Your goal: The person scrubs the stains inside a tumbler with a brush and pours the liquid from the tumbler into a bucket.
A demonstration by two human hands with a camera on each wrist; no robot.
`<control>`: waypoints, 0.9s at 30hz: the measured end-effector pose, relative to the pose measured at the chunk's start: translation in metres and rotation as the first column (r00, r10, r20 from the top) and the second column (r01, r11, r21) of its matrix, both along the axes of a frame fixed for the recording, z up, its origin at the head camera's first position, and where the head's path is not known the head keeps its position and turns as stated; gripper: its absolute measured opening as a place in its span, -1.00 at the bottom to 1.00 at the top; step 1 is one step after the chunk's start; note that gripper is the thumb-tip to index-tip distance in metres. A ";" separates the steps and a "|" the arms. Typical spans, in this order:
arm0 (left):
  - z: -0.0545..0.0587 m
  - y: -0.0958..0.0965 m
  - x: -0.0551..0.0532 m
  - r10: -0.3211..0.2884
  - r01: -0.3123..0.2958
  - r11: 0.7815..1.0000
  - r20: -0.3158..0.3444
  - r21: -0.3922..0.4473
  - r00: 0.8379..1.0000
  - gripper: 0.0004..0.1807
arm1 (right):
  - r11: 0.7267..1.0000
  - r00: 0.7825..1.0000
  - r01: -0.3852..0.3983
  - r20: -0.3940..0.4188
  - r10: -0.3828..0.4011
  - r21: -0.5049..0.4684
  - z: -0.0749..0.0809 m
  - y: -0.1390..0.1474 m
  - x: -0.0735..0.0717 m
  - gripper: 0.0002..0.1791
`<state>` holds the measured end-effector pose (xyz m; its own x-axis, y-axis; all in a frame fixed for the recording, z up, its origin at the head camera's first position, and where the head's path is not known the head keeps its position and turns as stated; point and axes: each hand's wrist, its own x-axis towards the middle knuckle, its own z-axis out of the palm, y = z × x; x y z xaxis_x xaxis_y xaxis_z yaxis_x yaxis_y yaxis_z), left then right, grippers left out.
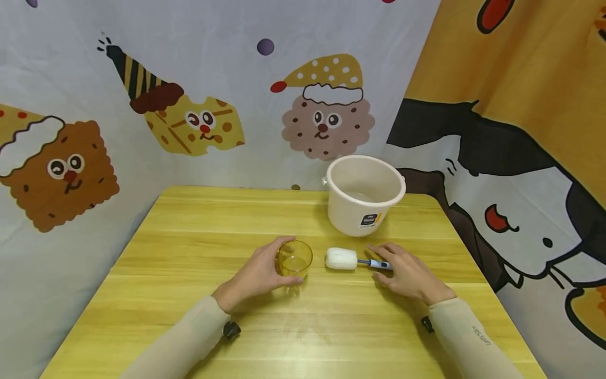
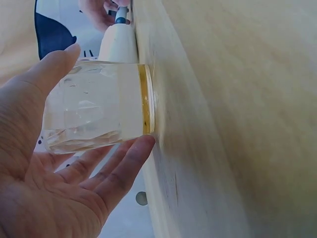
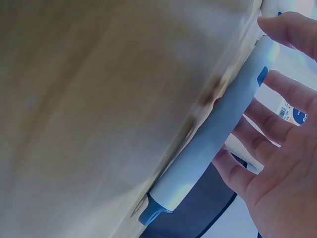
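An amber-tinted clear glass point(image 1: 295, 258) stands on the wooden table. My left hand point(image 1: 260, 271) is around it, with the thumb on the near side and the fingers on the far side. These fingers look fairly straight in the left wrist view, a fingertip reaching the glass's base. To the right lies a sponge bottle brush point(image 1: 342, 259) with a white head and a pale blue-grey handle point(image 3: 218, 124). My right hand point(image 1: 406, 269) is spread at this handle, thumb and fingers on either side. Light contact there is hard to tell.
A cream bucket point(image 1: 347, 213) with a dark label stands at the back right of the table point(image 1: 213, 221), behind the brush. Cloth printed with cartoon figures point(image 1: 208, 42) hangs behind and beside the table.
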<state>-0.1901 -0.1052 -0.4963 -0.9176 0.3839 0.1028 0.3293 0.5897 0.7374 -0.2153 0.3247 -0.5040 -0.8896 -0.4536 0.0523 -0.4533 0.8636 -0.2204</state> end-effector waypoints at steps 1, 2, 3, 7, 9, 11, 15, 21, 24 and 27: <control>0.000 0.000 0.000 0.001 -0.001 1.000 0.000 -0.001 1.000 0.19 | 1.000 1.000 -0.001 0.000 0.001 0.000 0.000 0.000 0.000 -0.19; 0.000 0.000 0.000 0.001 -0.001 1.000 -0.001 0.000 1.000 0.19 | 1.000 1.000 -0.002 0.002 0.002 0.000 0.000 0.000 0.000 -0.20; 0.000 0.000 0.000 0.002 -0.002 1.000 -0.001 0.000 1.000 0.18 | 1.000 1.000 -0.001 0.002 0.001 0.001 0.000 0.000 0.000 -0.20; -0.001 0.000 -0.001 0.006 -0.006 1.000 0.004 -0.003 1.000 0.17 | 1.000 1.000 0.001 0.011 -0.001 0.006 0.000 0.000 0.000 -0.21; -0.001 0.000 -0.001 0.006 -0.006 1.000 0.004 0.001 1.000 0.16 | 1.000 1.000 0.000 0.014 0.000 0.005 0.000 0.000 0.000 -0.22; -0.002 0.000 -0.002 0.005 -0.005 1.000 0.002 0.001 1.000 0.15 | 1.000 1.000 -0.001 0.013 0.001 0.006 0.000 -0.001 0.000 -0.23; -0.002 0.002 -0.002 0.007 -0.007 1.000 0.002 0.006 1.000 0.11 | 1.000 1.000 -0.009 0.002 0.009 0.002 -0.001 -0.002 0.000 -0.26; -0.001 0.002 -0.002 0.017 -0.017 1.000 0.014 0.011 1.000 0.10 | 1.000 1.000 -0.017 -0.002 0.017 0.001 -0.002 -0.002 -0.002 -0.29; -0.001 0.002 -0.002 0.015 -0.015 1.000 0.016 0.009 1.000 0.10 | 1.000 1.000 -0.024 -0.010 0.024 -0.001 -0.002 -0.003 -0.002 -0.30; 0.000 0.002 -0.003 0.011 -0.011 1.000 0.014 0.007 1.000 0.10 | 1.000 1.000 -0.025 -0.011 0.025 -0.002 -0.001 -0.003 -0.002 -0.31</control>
